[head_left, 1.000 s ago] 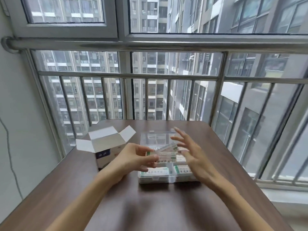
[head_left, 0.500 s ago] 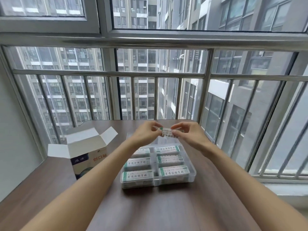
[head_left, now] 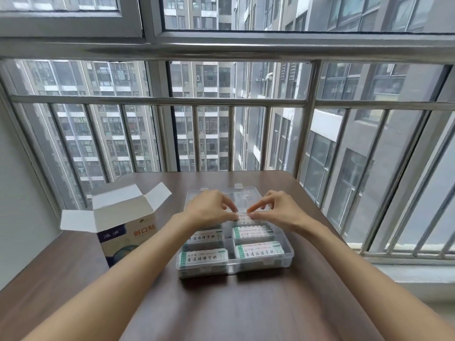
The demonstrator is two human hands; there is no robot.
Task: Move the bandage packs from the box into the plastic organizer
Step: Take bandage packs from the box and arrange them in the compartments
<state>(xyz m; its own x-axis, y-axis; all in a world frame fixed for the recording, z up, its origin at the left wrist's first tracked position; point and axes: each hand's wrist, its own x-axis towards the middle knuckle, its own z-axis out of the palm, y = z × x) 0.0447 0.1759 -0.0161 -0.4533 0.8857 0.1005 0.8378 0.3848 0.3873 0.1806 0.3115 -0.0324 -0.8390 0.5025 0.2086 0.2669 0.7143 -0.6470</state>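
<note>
From the head view, your left hand and right hand both pinch one bandage pack over the far right compartment of the plastic organizer, whose nearer compartments already hold packs. The open box stands just left of it on the table.

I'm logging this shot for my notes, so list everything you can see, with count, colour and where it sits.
Table: one, dark brown wood, against the window railing.
Cardboard box: one, white and blue, flaps open, left of the organizer.
Plastic organizer: one, clear, lid open, table centre.
Bandage packs: four plainly visible, white with green, in the near compartments.
Held pack: one, white, over the far right compartment.
Left hand: pinches the held pack.
Right hand: pinches the same pack.
</note>
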